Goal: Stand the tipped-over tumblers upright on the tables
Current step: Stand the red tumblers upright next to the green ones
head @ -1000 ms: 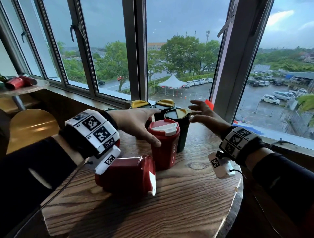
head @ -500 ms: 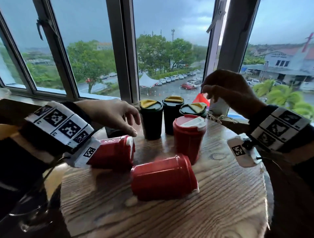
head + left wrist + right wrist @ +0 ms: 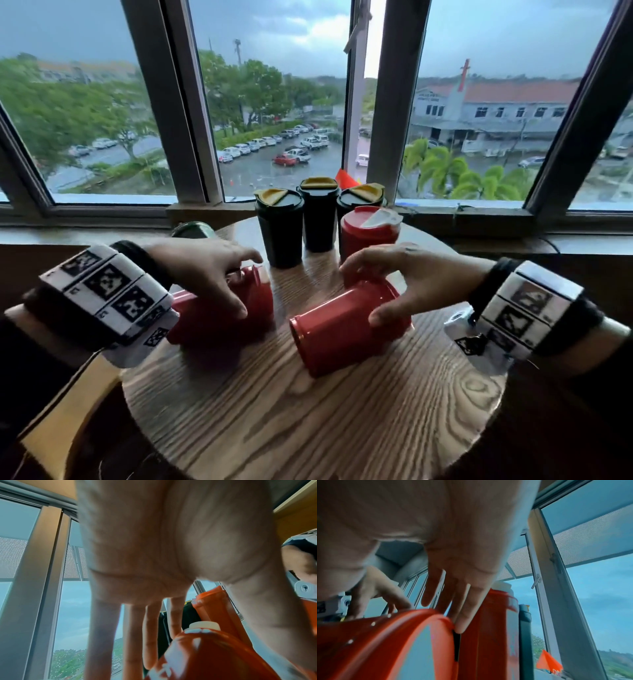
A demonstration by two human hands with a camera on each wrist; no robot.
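Head view: round wood counter (image 3: pixel 308 421) at the window. Two red tumblers lie on their sides mid-counter. Left tumbler (image 3: pixel 222 313) has its lid end pointing right; the left hand (image 3: pixel 205 270) is draped over it, fingers (image 3: pixel 239 258) curved across the top, thumb on the near side. Right tumbler (image 3: pixel 339 329) has its base toward the near left; the right hand (image 3: pixel 407 281) wraps its far end, thumb near, fingers over the top. A third red tumbler (image 3: pixel 368 231) stands upright just behind, white flap on its lid. Three black cups (image 3: pixel 279 233) with yellow lid flaps stand in a row at the far edge. All lids on; contents can't be seen. A dark green item at far left is mostly hidden.

Left wrist view: palm (image 3: pixel 171 540) above the red tumbler (image 3: pixel 214 655), fingers straddling it. White markings on the body, too blurred to read.

Right wrist view: fingertips (image 3: pixel 462 622) on the lid rim of the lying tumbler (image 3: pixel 385 642); upright red one (image 3: pixel 496 628) just beyond. Small orange flag (image 3: pixel 547 662) near the window.
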